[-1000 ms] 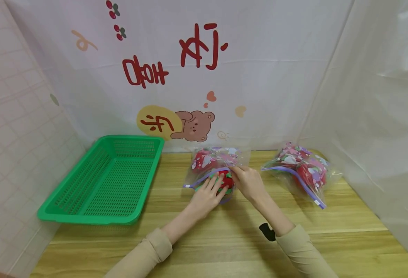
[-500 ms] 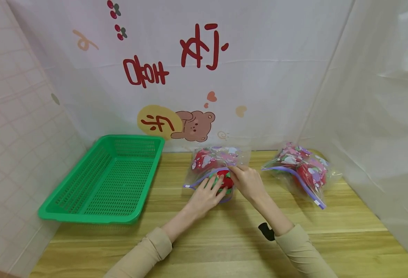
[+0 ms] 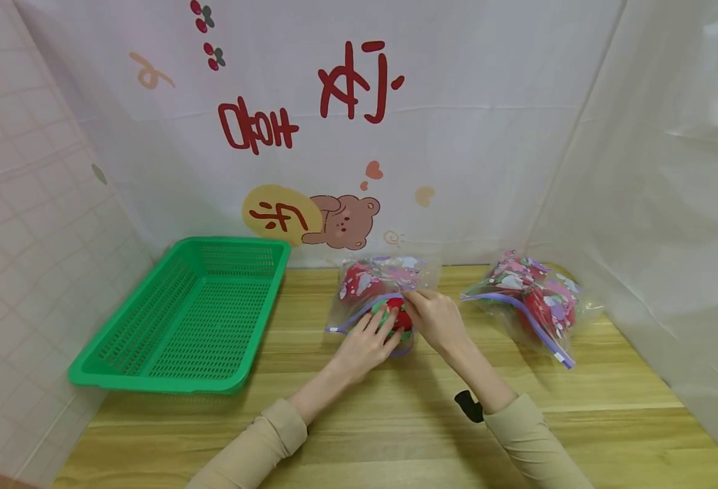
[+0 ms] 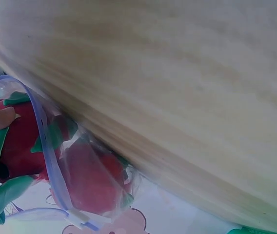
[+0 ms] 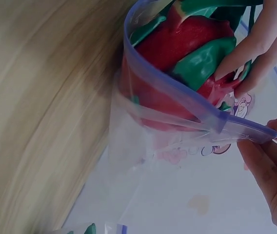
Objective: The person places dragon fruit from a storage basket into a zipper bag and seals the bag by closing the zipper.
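A clear zip bag [image 3: 404,275] with a purple zip edge and printed pattern lies at the middle back of the table, its mouth facing the person. Inside it shows a red fruit with green scales [image 4: 92,175], seen through the plastic in the left wrist view. The left hand [image 3: 361,346] holds a red and green dragon fruit [image 5: 192,41] in the bag's mouth, its thumb and fingers spread round it. At the right end of that mouth, the right hand [image 3: 437,319] pinches the purple edge [image 5: 248,127] between thumb and fingers, pulling the plastic taut.
A green plastic basket [image 3: 251,350] stands on the left of the wooden table [image 3: 389,435]. To the right lies a second zip bag [image 3: 551,309] with red fruit inside. A white printed cloth [image 3: 456,136] hangs behind. Beside the right sleeve shows a black piece [image 3: 470,407].
The left hand's fingers have shifted slightly on the dragon fruit. The right hand keeps its place on the bag's edge.
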A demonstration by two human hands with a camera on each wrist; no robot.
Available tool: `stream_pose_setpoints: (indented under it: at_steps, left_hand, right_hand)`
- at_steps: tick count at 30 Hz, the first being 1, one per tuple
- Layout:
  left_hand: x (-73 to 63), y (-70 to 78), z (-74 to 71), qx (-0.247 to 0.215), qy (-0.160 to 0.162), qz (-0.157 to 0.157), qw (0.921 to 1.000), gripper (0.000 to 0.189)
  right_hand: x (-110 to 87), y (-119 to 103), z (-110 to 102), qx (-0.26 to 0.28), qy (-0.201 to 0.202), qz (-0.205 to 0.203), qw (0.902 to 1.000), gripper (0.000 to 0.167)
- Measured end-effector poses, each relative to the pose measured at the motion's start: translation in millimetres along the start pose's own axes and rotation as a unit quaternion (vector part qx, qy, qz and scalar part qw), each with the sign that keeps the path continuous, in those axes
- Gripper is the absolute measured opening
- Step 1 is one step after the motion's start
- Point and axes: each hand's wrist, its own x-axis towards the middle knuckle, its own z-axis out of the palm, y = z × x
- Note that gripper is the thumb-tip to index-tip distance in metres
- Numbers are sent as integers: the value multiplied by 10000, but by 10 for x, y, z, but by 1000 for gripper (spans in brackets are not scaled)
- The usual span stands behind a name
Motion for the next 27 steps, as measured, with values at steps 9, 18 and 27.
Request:
stream_pose_setpoints:
  at_steps: [9,18,27]
  left_hand:
    - [4,-17,-31,16,-234,-32,9997,69]
    - [167,5,-70,218,132,36,9997,64]
    - [167,9,-8,274,-34,191,9994,59]
  right_hand:
    - [-41,52,-11,79,19,17,10000,15]
    - [-10,-19,-7,115,-165,-34,9998,15]
    - [-46,25,-15,135,-102,87,9998,17]
